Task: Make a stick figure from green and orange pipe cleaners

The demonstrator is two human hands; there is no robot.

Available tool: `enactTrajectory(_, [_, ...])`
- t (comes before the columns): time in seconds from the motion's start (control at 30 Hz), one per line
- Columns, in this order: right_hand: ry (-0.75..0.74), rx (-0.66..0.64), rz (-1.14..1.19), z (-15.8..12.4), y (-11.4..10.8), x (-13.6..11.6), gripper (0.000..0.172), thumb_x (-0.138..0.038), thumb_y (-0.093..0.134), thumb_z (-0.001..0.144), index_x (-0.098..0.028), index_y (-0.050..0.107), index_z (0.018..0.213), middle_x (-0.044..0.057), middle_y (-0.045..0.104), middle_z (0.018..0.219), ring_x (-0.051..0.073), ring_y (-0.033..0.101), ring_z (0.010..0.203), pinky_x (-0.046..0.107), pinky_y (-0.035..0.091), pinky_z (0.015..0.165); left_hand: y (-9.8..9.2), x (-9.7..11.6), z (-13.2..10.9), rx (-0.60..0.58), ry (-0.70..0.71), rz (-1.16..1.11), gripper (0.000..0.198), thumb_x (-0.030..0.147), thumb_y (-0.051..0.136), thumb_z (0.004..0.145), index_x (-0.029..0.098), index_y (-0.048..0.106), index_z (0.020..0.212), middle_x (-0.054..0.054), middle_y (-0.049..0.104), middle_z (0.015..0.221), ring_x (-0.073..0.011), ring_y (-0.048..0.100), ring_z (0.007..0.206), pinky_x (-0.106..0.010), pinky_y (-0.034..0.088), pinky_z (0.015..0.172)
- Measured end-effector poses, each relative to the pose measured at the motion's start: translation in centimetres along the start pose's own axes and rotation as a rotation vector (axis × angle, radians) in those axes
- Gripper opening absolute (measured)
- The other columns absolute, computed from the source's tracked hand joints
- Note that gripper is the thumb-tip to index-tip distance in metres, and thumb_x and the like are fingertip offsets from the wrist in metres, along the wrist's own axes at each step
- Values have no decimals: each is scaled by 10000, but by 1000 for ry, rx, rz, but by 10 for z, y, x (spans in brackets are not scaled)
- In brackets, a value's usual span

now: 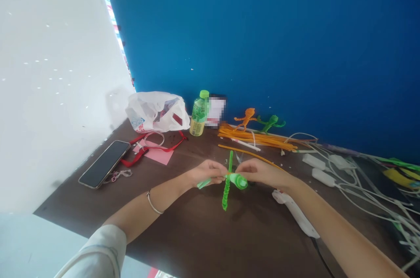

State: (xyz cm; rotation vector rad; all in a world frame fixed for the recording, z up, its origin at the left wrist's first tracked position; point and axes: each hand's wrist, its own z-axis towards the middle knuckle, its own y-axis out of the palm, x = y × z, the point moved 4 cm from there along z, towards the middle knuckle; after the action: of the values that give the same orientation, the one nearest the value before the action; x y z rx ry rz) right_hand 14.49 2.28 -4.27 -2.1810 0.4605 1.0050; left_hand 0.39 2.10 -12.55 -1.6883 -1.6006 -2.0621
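Note:
Above the dark tabletop, a bright green pipe-cleaner figure (226, 190) is held between my two hands. It has a round coiled head at one end and two twisted arms sticking out to opposite sides. My left hand (209, 173) pinches the figure's body side, and light green pipe-cleaner ends (204, 183) poke out below its fingers. With its fingers closed beside the coiled head, my right hand (257, 170) grips the figure from the other side. Its fingertips are partly hidden behind the head. Beyond the hands lie a bundle of orange pipe cleaners (262, 139) and one loose orange pipe cleaner (246, 151).
An orange figure (248, 118) and a dark green figure (271, 124) lean by the blue wall. A drink bottle (198, 116), white plastic bag (157, 111), phone (105, 164) and pink paper (157, 153) sit left. A white glue gun (297, 214) and tangled cables (370, 188) are right.

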Motion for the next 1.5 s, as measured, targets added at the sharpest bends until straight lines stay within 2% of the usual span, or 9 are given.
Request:
enactTrajectory(0.2, [-7,77,112,-3,7,4,416,-520,549,689,-151,624,865,44,590,756,116,479,602,229,358,512,-5,-3,3,104,39,252,340,382,708,579,90,614,725,-5,555,543,-57,485,496,-216,368,532])
enactTrajectory(0.4, [14,210,93,-6,6,10,372,-497,561,692,-157,640,822,58,609,767,146,505,663,241,349,534,-2,-5,0,15,88,509,371,433,656,619,90,637,761,-29,605,609,-94,539,553,-253,439,591])
enactTrajectory(0.53, [45,252,145,-6,1,19,373,-493,580,677,-151,618,820,29,572,701,84,414,525,219,283,457,-2,-6,0,-28,94,510,349,416,656,626,95,629,758,-35,618,638,-104,561,588,-269,453,632])
enactTrajectory(0.63, [52,206,151,-4,3,21,380,-508,578,670,-152,607,798,6,532,654,67,366,490,213,251,439,-1,-7,0,-49,110,487,327,409,636,657,96,597,743,-14,581,569,-78,514,516,-227,407,534])
enactTrajectory(0.8, [16,67,92,1,12,17,349,-497,568,685,-155,597,747,0,516,649,86,393,534,219,267,470,1,-6,2,-78,127,322,319,363,676,634,119,511,756,24,525,525,-67,481,490,-197,328,475])
enactTrajectory(1.1, [15,102,241,9,22,23,417,-525,555,682,-142,610,836,60,608,813,178,533,741,260,368,619,5,0,-3,-144,101,199,369,317,703,626,104,547,882,-17,566,616,-61,470,514,-210,333,508])
enactTrajectory(1.27, [14,118,318,12,27,27,367,-482,585,672,-144,612,813,52,617,787,166,525,711,257,352,603,3,0,-3,-103,65,181,470,321,730,590,136,521,968,-18,588,634,-80,518,534,-208,359,517])
enactTrajectory(1.37, [13,144,333,12,27,31,281,-421,609,656,-153,593,737,25,586,708,128,480,621,234,312,527,2,-2,-1,-88,65,237,489,366,709,604,142,484,977,-33,615,654,-104,561,540,-213,386,510])
enactTrajectory(1.5, [14,101,473,12,30,39,233,-367,619,665,-147,565,718,-41,438,536,53,315,464,210,189,430,3,-4,0,-68,54,234,489,402,695,604,146,468,954,-26,616,652,-143,606,593,-279,468,576])
